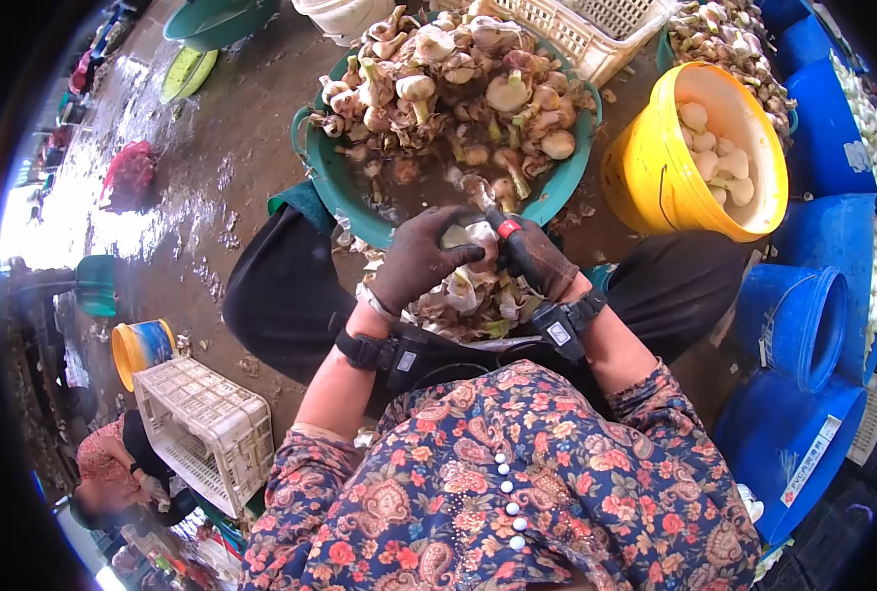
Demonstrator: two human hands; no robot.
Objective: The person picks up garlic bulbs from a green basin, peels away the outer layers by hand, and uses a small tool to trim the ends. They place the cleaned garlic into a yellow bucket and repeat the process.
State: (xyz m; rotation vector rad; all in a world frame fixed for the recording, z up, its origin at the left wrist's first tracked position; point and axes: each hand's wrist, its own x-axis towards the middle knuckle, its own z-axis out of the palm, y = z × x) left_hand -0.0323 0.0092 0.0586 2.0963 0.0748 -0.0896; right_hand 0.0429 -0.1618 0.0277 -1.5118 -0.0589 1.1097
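Frame centre: left hand (423,258) grips a garlic bulb (478,248); right hand (542,258) closed on a red-banded tool (508,229), maybe a knife from here. Teal tub (357,214), upper centre.

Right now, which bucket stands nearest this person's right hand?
The big yellow bucket holding pale bulbs; the white bucket, blue bucket and small yellow bucket all stand farther from the right hand.

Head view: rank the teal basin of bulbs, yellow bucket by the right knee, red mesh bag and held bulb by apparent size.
1. Teal basin of bulbs
2. Yellow bucket
3. Red mesh bag and held bulb: unsure, as the bulb is partly covered and nearer the camera.
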